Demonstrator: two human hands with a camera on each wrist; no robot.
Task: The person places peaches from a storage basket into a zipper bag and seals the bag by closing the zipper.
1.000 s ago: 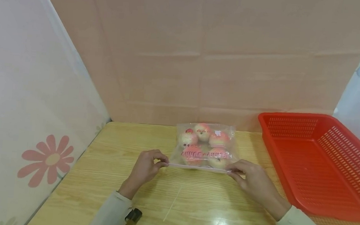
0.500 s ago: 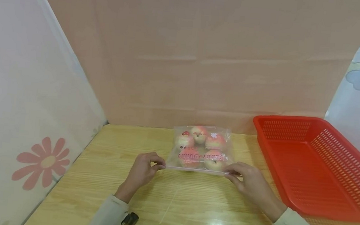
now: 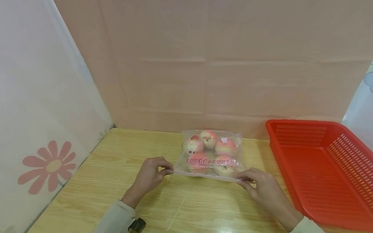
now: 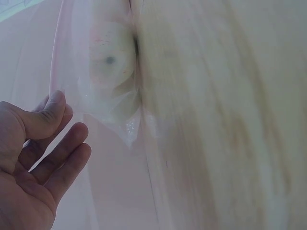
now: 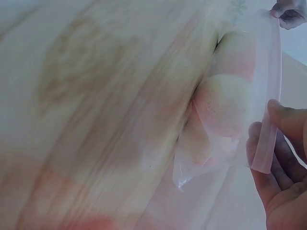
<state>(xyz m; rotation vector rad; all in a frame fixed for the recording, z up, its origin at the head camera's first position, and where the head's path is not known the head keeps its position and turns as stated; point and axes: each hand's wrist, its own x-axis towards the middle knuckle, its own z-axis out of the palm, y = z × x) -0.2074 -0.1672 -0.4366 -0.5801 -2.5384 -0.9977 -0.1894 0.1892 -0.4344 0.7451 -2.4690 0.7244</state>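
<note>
A clear printed zip bag (image 3: 179, 164) lies on the wooden table with several red-and-yellow apples (image 3: 208, 140) inside. Its zip edge is stretched straight, facing the person. My left hand (image 3: 149, 174) pinches the left end of that edge between thumb and index finger; in the left wrist view, the other fingers of the left hand (image 4: 38, 143) are loosely bent below the plastic. At the opposite end, my right hand (image 3: 263, 186) pinches the corner. The right wrist view has the thumb of the right hand (image 5: 288, 187) on one side of the strip and fingers behind it.
A red plastic basket (image 3: 284, 173) with slotted walls stands to the right of the bag. Behind the wooden table (image 3: 130, 145) rises a brown paper-like backdrop (image 3: 162, 92). A pale sheet with a printed flower (image 3: 52, 166) borders the left side.
The head view shifts slightly. Both hands keep their pinch on the ends of the bag's zip edge, and the apples stay in place.
</note>
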